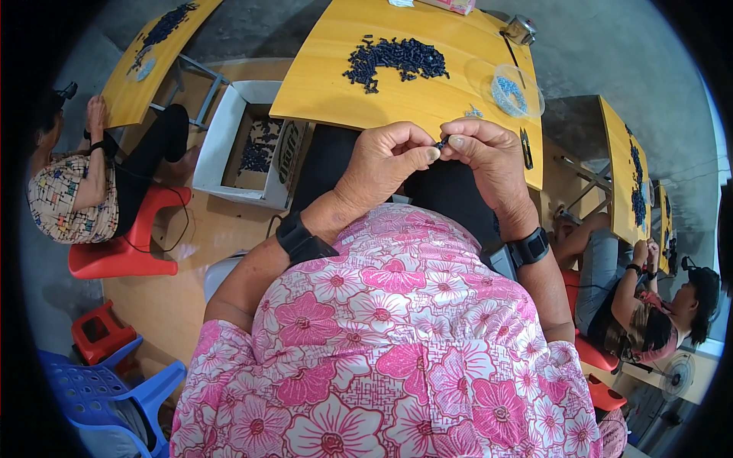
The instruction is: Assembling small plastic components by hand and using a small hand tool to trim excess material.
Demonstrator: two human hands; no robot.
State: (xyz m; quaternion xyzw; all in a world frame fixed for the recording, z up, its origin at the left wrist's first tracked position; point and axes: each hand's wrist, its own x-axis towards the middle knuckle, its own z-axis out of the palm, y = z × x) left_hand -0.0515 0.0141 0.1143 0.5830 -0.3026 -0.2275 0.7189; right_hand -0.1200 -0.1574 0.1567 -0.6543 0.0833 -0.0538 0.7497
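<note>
- Head view: a tiny dark part (440, 143) sits pinched between both hands, just above the near edge of the yellow tabletop (321, 91).
- Left hand (385, 160) has its fingers curled shut, thumb and forefinger tips closed on the part.
- Right hand (489, 156) meets it from the other side, fingers (456, 141) closed on the same part; the two thumbs nearly touch.
- Each wrist wears a black band (303, 239).
- Beyond the hands, a pile (393, 59) of like dark parts lies on the tabletop, well apart from the hands.
- Right of the pile stands a clear bowl (513, 88) with small bluish bits inside.
- A dark tool (526, 147) lies by the tabletop's right edge, near the right hand.
- Below the tabletop's left side, a white box (221, 145) on the floor holds more dark parts.
- Other people sit at similar tables at left and right.
</note>
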